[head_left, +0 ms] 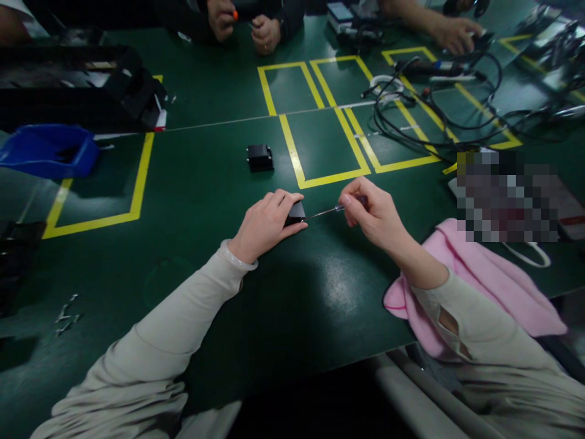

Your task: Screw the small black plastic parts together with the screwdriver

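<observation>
Under the fingers of my left hand (269, 221) is a small black box (296, 212), gripped against the green table. My right hand (369, 210) is closed around the handle of a screwdriver (325, 212). The thin shaft points left, and its tip meets the right end of the box near its lower corner. Most of the box is hidden by my left hand. A second black box (260, 157) of similar size sits farther back on the table, touched by neither hand.
A blue bin (50, 151) and a long black rack (82, 85) stand at left. Small screws (67, 316) lie front left. Cables (439, 103) tangle at back right, beyond a pink cloth (484, 274). Co-workers' hands (265, 33) are across the table. Yellow tape (333, 180) marks rectangles.
</observation>
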Demonstrator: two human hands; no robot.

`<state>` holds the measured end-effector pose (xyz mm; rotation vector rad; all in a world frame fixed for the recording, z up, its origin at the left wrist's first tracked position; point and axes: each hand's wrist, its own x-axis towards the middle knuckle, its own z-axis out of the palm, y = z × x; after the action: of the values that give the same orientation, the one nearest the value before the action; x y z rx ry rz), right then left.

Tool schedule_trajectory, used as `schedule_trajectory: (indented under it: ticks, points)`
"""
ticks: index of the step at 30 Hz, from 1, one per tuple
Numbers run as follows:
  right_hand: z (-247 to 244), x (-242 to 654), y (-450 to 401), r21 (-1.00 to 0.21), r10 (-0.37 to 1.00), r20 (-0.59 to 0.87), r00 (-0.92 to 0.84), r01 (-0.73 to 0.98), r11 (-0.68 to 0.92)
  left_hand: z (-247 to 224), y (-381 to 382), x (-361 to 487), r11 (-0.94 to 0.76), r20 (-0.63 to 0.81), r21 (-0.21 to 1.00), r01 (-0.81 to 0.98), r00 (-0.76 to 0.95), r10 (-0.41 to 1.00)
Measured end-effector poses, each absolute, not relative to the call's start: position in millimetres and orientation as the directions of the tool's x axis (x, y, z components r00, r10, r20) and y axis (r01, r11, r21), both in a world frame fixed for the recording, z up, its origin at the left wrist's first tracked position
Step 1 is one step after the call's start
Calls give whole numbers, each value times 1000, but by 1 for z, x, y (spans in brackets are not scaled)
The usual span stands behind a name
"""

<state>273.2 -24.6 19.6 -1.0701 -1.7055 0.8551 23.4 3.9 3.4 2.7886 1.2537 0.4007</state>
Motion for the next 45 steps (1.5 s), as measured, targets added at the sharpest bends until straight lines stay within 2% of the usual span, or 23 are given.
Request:
schedule_trajectory:
  ticks: [7, 12, 18, 25, 30, 36, 42, 45]
  points:
    - [20, 274, -23, -884, 915, 335, -227, 262, 388, 4, 4, 23, -671, 213, 153, 726, 638, 740]
    - [24, 274, -26, -862, 918, 332, -215, 327, 388, 4, 4, 23, -672, 213, 161, 722, 640, 739]
    - [23, 275, -25, -882, 908, 329, -261, 260, 394, 4, 4, 24, -669, 202, 166, 725, 639, 742]
    - [19, 276, -23, -880, 926, 304, -225, 306, 363, 3, 4, 23, -665, 208, 150, 731, 635, 744]
    - [20, 275, -24, -881, 916, 332, -225, 273, 387, 3, 4, 23, -670, 208, 153, 726, 639, 740]
    - [22, 274, -25, -849, 909, 357, -214, 333, 411, 3, 3, 23, -668, 207, 155, 728, 638, 742]
    - [22, 276, -25, -867, 893, 351, -282, 262, 424, 4, 4, 24, -667, 205, 156, 729, 636, 744]
    - [23, 276, -25, -860, 894, 347, -282, 284, 424, 4, 4, 24, -667, 209, 146, 731, 636, 743]
